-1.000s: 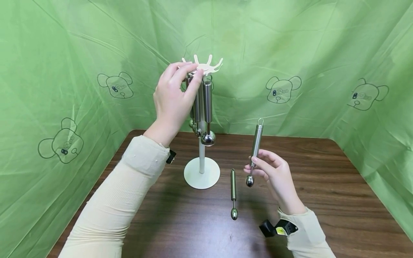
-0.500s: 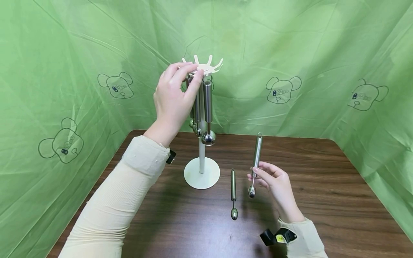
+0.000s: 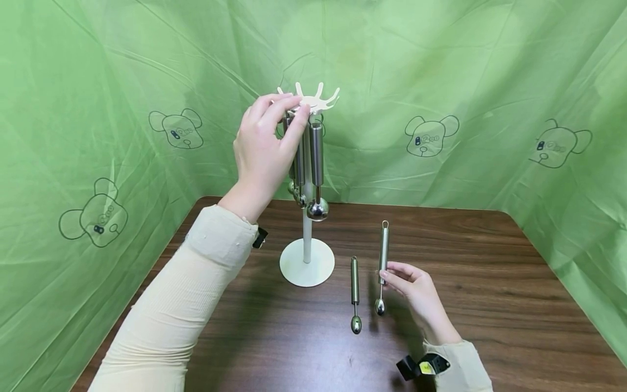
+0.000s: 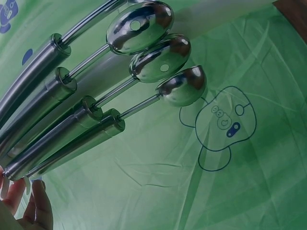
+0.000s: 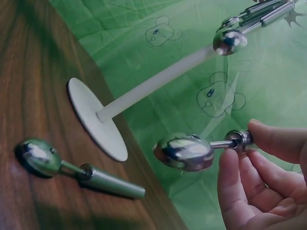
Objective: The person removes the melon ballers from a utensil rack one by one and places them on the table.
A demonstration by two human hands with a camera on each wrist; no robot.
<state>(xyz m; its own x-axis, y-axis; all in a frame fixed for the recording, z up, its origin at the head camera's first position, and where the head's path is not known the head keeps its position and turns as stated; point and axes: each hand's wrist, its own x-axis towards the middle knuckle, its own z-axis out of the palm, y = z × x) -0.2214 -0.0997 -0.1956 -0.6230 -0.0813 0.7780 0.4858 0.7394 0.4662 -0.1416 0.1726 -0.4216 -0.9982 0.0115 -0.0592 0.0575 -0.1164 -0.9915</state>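
Observation:
My right hand pinches a steel melon baller at the lower end of its handle, with thumb and fingertips. Its scoop points down, low over the table, and its loop is at the top. In the right wrist view the held baller's scoop shows large. My left hand grips the white hook crown of a stand, thumb in front and fingers over the top. Several ballers hang from that crown; one hanging handle shows beside the thumb, others are partly hidden. Their scoops fill the upper left wrist view.
Another small baller lies on the brown wooden table, just left of the held one. The stand's round white base sits further back to the left. Green fabric with bear drawings encloses the table's back and sides.
My right hand has come down and slightly toward me with the melon baller, which has swung nearer to upright. My left hand stays on the crown.

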